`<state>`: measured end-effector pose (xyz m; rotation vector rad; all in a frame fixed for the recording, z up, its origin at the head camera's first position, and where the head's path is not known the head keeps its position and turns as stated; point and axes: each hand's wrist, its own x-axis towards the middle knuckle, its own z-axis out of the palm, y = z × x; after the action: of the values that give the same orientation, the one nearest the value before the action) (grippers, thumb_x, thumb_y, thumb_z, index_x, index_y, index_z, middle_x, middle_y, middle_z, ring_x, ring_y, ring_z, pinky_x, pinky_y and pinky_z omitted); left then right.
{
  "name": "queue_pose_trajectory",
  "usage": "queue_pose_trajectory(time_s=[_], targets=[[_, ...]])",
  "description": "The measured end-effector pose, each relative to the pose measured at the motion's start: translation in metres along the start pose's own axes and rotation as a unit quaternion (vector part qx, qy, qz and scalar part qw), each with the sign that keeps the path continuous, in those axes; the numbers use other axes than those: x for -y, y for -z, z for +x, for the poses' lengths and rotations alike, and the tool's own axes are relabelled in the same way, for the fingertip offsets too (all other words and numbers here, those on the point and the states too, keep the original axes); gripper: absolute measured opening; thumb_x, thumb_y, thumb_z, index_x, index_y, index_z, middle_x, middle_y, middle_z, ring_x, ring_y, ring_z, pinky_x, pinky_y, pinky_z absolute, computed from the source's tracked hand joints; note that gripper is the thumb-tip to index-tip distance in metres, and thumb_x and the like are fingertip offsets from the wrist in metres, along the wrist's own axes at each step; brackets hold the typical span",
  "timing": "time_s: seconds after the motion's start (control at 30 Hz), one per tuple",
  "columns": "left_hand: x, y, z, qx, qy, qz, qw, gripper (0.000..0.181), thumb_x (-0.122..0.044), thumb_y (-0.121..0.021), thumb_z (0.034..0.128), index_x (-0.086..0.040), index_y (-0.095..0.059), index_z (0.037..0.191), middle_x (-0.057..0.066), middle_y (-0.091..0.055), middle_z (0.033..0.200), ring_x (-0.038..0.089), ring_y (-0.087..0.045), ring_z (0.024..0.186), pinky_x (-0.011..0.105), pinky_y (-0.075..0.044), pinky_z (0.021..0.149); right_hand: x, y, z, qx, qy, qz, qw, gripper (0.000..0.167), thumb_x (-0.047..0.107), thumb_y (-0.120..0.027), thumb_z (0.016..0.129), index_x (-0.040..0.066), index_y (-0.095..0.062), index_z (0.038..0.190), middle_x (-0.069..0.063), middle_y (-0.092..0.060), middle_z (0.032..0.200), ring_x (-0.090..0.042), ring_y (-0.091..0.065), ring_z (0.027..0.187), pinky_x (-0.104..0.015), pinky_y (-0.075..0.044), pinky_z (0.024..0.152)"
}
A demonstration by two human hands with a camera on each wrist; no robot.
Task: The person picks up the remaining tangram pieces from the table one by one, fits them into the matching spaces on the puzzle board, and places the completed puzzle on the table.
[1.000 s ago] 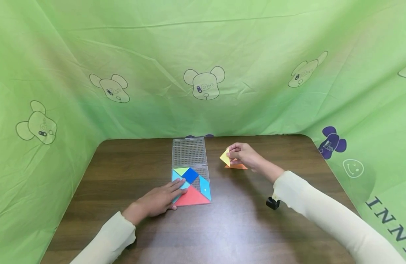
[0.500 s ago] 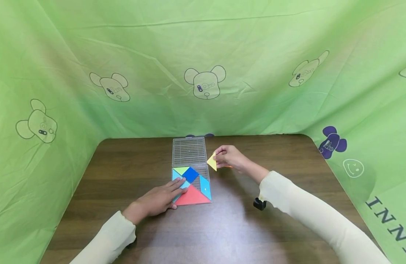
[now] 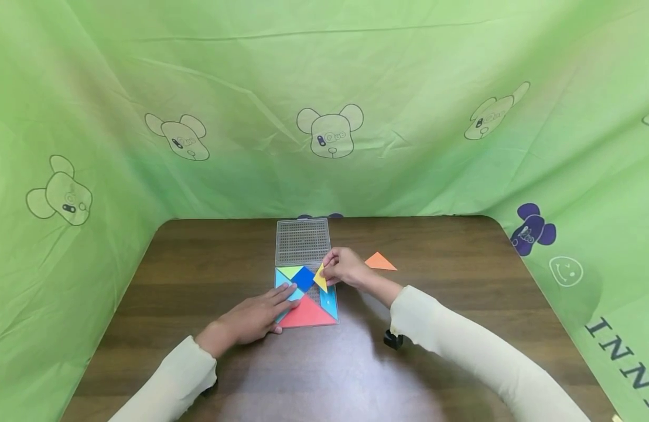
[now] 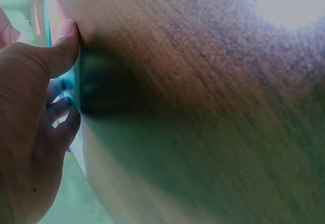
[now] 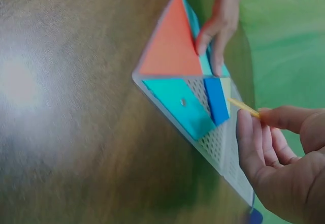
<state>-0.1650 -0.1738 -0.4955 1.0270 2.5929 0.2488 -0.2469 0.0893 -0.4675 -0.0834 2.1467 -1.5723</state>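
Note:
My right hand (image 3: 347, 266) pinches a yellow triangle tangram piece (image 3: 321, 278) between thumb and fingers. The piece is tilted over the right part of the near half of a clear plastic case (image 3: 312, 295), beside a blue square (image 3: 304, 279). My left hand (image 3: 258, 315) rests on the case's left side, fingers stretched over a light-blue triangle (image 3: 282, 280), thumb at the front edge. In the case also lie a red triangle (image 3: 308, 313), a lime triangle (image 3: 290, 272) and a teal parallelogram (image 5: 180, 107), partly covered by the right hand in the head view.
An orange triangle (image 3: 380, 261) lies on the wooden table (image 3: 435, 246) to the right of the case. The case's gridded far half (image 3: 302, 241) lies flat behind. Green cloth (image 3: 240, 176) with printed bear heads hangs around the table.
My right hand has carried the yellow triangle leftward and toward me, from near the orange triangle to over the case. The orange triangle now shows fully. My left hand has stayed put.

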Motion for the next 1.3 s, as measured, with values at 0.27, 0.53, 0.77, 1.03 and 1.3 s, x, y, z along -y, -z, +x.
queue_pose_trajectory(time_s=[0.27,0.53,0.77,1.03,1.3], targets=[[0.001,-0.002,0.0,0.001,0.002,0.006,1.0,0.068,-0.036,-0.065,0.1,-0.026,-0.037,0.161,0.003,-0.017,0.174,0.028,-0.017,0.16,0.049,-0.045,0.115,-0.006,-0.016,0.001,-0.001,-0.01,-0.039,0.9992,0.019,-0.006,-0.076,0.087,-0.002,-0.061,0.098,-0.007,-0.057,0.084,-0.018,-0.065,0.067,-0.037,-0.064,0.071],[0.002,-0.003,0.0,0.003,0.001,0.002,1.0,0.068,-0.036,-0.065,0.1002,-0.026,-0.036,0.161,0.001,-0.016,0.174,0.027,-0.016,0.161,0.048,-0.045,0.115,-0.013,-0.024,0.001,-0.003,-0.006,-0.081,0.9967,0.019,-0.004,-0.077,0.086,-0.001,-0.062,0.096,-0.008,-0.058,0.083,-0.02,-0.067,0.068,-0.034,-0.063,0.068],[0.002,-0.003,0.0,-0.006,-0.003,0.003,1.0,0.068,-0.035,-0.066,0.0996,-0.025,-0.038,0.16,0.003,-0.019,0.173,0.028,-0.018,0.16,0.047,-0.048,0.112,-0.014,-0.028,-0.002,-0.019,0.005,-0.123,0.9922,0.022,-0.002,-0.079,0.084,0.001,-0.062,0.097,-0.008,-0.06,0.082,-0.019,-0.068,0.066,-0.029,-0.062,0.064],[0.001,-0.002,0.001,-0.002,0.002,0.001,1.0,0.068,-0.036,-0.065,0.0998,-0.025,-0.037,0.16,0.003,-0.018,0.173,0.028,-0.018,0.16,0.047,-0.047,0.113,-0.014,-0.03,0.0,-0.04,0.055,-0.224,0.9723,0.021,0.004,-0.081,0.083,0.005,-0.062,0.092,-0.006,-0.062,0.084,-0.017,-0.058,0.076,-0.024,-0.052,0.068],[0.002,-0.003,0.001,-0.008,-0.002,0.0,1.0,0.067,-0.035,-0.066,0.1,-0.024,-0.038,0.16,0.003,-0.019,0.173,0.028,-0.018,0.16,0.048,-0.048,0.112,-0.017,-0.03,0.003,-0.05,0.071,-0.291,0.9527,0.023,0.01,-0.085,0.083,0.005,-0.064,0.091,-0.007,-0.061,0.092,-0.02,-0.054,0.086,-0.032,-0.05,0.076]])
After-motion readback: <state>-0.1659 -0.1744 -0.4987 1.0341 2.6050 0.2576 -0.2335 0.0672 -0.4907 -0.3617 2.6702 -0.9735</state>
